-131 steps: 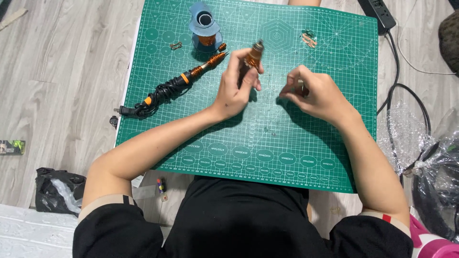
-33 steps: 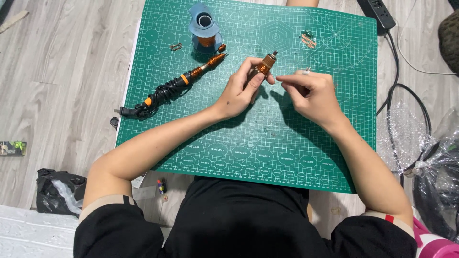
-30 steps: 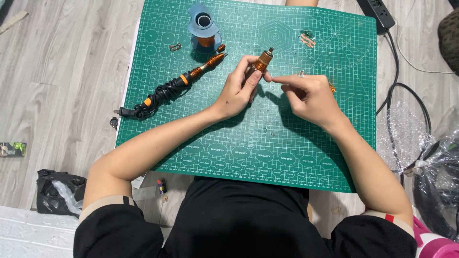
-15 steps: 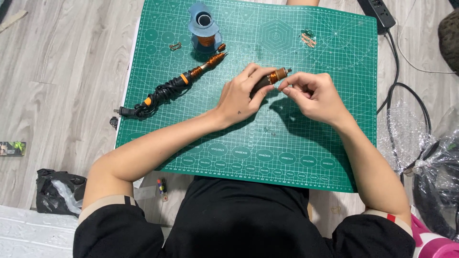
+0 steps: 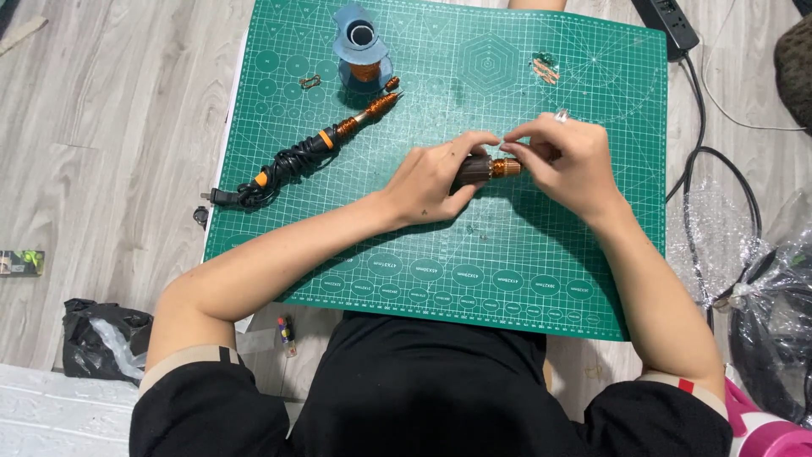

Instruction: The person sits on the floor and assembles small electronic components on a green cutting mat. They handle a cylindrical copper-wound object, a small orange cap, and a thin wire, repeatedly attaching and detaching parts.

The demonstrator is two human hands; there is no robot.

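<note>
At the bottom of the frame, black sleeves and bare forearms reach up over a green gridded mat [image 5: 541, 279] lying on a pale wood-plank floor [image 5: 110, 144]. At mid-frame the left hand [image 5: 431, 179] has its fingers closed around a small dark cylinder [image 5: 475, 169] with a copper-coloured, ribbed end; its long axis lies level across the frame, copper end pointing right. The right hand [image 5: 565, 161] meets it there, fingers pinched at that copper end. Further up and left lies a soldering iron [image 5: 338, 134], orange and black, tip toward the upper right, its black cord [image 5: 262, 179] bundled at the lower-left end. Beyond it, at the top, stands a blue spool [image 5: 362, 46] wound with copper wire. A black cable [image 5: 719, 169] curves at right beside crinkled clear plastic [image 5: 753, 254].
</note>
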